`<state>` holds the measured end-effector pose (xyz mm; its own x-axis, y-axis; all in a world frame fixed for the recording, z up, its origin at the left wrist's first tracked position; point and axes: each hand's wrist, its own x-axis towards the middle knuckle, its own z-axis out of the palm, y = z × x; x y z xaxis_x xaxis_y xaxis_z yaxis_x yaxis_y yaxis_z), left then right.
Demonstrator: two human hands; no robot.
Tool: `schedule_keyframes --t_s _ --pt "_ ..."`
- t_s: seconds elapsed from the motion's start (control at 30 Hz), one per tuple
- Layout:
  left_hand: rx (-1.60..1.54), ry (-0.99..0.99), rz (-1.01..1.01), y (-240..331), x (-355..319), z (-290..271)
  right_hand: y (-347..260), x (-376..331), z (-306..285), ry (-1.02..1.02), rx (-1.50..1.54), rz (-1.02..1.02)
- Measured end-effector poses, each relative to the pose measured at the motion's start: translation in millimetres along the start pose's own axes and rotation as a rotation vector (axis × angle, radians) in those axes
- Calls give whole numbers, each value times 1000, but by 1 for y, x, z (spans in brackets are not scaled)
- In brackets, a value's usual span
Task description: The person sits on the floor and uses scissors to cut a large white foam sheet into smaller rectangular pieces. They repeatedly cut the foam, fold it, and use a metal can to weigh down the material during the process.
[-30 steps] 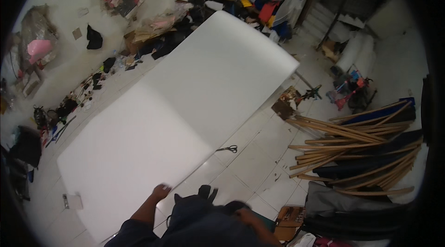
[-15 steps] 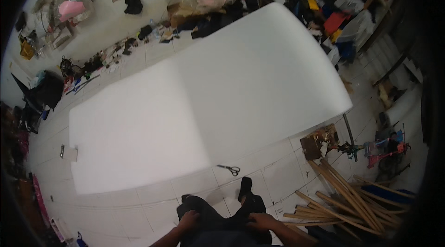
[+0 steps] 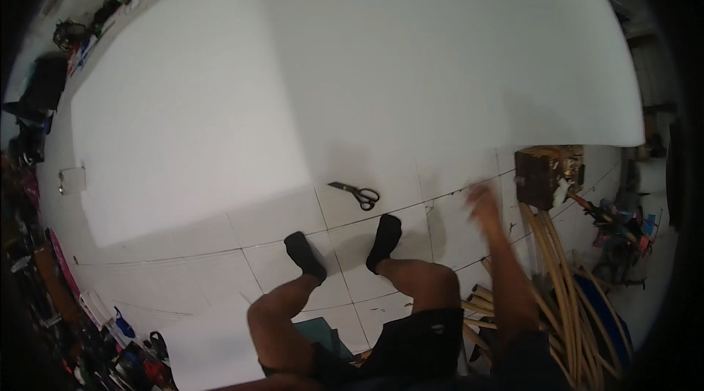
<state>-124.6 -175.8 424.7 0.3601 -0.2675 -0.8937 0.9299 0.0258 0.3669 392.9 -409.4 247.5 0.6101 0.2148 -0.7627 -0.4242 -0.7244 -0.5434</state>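
A large white sheet lies over the tiled floor, its left half brighter than its right. Black-handled scissors rest on the tiles just off the sheet's near edge, in front of my feet in dark socks. My right hand is raised in front of me on the right, between the scissors and a brown block. Motion smears its fingers, so whether it holds anything does not show. Of my left hand nothing can be seen; only a strip of skin shows along the lower edge.
The brown wooden-looking block stands by the sheet's near right edge. Long tan sticks lie in a heap at my right. A small pale block sits at the sheet's left edge. Clutter lines the left side.
The view has tipped down and come closer to the scissors and sheet. My right hand has left my knee and reached forward right. My left hand has gone out of view.
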Motion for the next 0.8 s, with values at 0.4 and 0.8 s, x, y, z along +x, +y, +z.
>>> schedule_keyframes --t_s 0.4,0.8 --pt "183 1007 183 5 114 -234 -15 209 -41 941 375 -709" --pt "238 1025 392 31 116 -269 39 348 26 724 176 -426"
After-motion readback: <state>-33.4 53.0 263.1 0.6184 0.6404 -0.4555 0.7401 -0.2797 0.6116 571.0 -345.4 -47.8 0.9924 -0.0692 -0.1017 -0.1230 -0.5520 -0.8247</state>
